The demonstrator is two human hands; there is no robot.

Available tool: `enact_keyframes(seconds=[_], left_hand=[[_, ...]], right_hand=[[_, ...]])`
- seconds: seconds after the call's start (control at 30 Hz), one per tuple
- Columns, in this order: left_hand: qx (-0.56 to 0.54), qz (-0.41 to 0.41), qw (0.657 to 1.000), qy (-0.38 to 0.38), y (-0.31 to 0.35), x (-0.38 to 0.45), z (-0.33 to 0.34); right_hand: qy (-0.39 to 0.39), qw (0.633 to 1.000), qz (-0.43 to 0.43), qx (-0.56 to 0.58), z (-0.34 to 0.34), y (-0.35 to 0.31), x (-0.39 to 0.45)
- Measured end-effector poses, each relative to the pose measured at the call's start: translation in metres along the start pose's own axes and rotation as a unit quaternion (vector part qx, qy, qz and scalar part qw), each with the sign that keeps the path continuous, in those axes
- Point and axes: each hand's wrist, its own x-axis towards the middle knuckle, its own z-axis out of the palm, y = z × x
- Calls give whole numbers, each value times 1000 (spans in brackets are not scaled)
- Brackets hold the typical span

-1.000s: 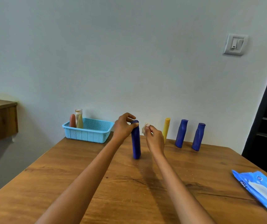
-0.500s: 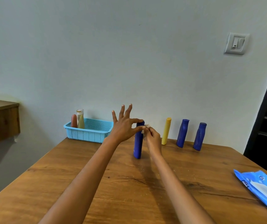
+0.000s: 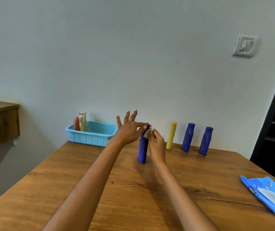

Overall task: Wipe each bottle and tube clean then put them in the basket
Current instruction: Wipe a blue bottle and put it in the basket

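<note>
Left hand (image 3: 128,130) since 1 s ago: full grip loosened to thumb-index pinch on blue tube (image 3: 143,147) cap, other fingers splayed. Right hand (image 3: 156,144) pinches wipe (image 3: 148,132) against tube top, tube upright mid-table. Two items in basket (image 3: 91,135); yellow tube (image 3: 171,135), two blue bottles (image 3: 188,138) left.

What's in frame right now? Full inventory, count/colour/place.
blue bottle being wiped: 1, dark blue, upright mid-table between the hands
wipe: 1, white, crumpled against that bottle's top
yellow tube: 1, yellow, upright at the table's far edge
blue bottles by the wall: 2, dark blue, right of the yellow tube
basket: 1, light blue, far left of table
items in basket: 2, one reddish, one pale olive, left end
wipes pack: 1, blue, near right edge
table: 1, wood
wall switch: 1, white, upper right
left hand: pinches bottle top, other fingers spread
right hand: holds wipe
</note>
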Motion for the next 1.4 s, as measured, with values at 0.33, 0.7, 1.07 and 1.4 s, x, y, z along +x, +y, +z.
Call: enact_keyframes(seconds=[0.33,0.7,1.07,1.4], left_hand=[[-32,-14,999,-15,2,-1,-1],[-50,-10,998,-35,4,-1,-2],[25,59,997,52,2,-3,-5],[43,49,997,48,2,-6,-4]], right_hand=[[34,992,-81,-89,-17,-8,-11],[-41,982,-44,-180,-14,8,-21],[50,992,-53,-99,-19,-32,1],[-6,931,-62,-359,-14,16,-21]])
